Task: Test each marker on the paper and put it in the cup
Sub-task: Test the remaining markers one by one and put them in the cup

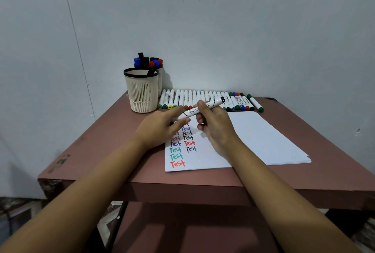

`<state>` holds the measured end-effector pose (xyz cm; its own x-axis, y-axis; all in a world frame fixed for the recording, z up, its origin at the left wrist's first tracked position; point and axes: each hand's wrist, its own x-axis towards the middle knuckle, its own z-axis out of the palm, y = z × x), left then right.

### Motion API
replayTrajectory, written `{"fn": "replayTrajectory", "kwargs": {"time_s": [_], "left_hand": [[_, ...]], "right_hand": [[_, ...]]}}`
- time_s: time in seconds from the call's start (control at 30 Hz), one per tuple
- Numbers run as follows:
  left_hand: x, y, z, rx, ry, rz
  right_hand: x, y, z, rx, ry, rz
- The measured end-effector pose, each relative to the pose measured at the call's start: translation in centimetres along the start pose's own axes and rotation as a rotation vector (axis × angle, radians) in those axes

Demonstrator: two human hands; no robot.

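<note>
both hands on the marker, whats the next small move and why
Probably the left hand uncaps the near end of the marker while the right hand holds the barrel. The marker hangs over the paper, the left hand pinches that end, and no tip shows. Whether it was already tested I cannot tell.

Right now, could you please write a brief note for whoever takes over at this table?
Left hand pinches the lower end of the white marker above the paper.
Right hand grips its barrel; the black end points away.
Front mesh cup, far left of the table, shows one black marker; the rear cup holds several.
A row of markers lies along the far edge.
Done: "Test" written in two columns, several colours.
Left: I cannot tell whether the held marker is tested; cup it, then work through the row.
</note>
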<state>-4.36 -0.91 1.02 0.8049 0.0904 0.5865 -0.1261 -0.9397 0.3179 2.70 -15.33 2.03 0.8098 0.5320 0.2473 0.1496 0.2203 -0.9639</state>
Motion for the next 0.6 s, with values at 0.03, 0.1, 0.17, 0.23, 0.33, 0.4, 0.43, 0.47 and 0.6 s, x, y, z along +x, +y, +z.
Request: {"fn": "replayTrajectory", "kwargs": {"time_s": [0.03,0.1,0.17,0.23,0.33,0.4,0.43,0.47,0.6], "left_hand": [[0.0,0.1,-0.1,-0.031,-0.007,-0.035],[0.1,0.2,-0.2,-0.126,-0.028,-0.117],[0.3,0.1,-0.1,-0.222,0.001,-0.197],[0.5,-0.1,0.0,-0.306,0.067,-0.292],[0.7,-0.4,0.1,-0.409,0.101,-0.376],[0.8,-0.7,0.2,-0.36,0.095,-0.389],[0.9,-0.9,0.3,-0.319,0.092,-0.395],[0.9,-1.1,0.4,-0.278,0.09,-0.386],[0.7,-1.9,0.6,-0.244,0.055,-0.372]], "right_hand": [[-0.1,-0.1,0.1,0.016,0.011,0.009],[-0.3,-0.5,0.1,0.113,0.079,0.037],[-0.3,-0.8,-0.1,0.281,0.163,0.084],[-0.4,-0.9,-0.4,0.407,0.164,0.148],[-0.9,-0.9,-0.5,0.404,0.095,0.2],[-1.2,-0.7,-0.5,0.311,0.071,0.178],[-1.4,-0.6,-0.5,0.251,0.067,0.16],[-1.5,-0.5,-0.4,0.183,0.064,0.139],[-2.2,-0.1,-0.1,-0.081,0.001,0.105]]}}
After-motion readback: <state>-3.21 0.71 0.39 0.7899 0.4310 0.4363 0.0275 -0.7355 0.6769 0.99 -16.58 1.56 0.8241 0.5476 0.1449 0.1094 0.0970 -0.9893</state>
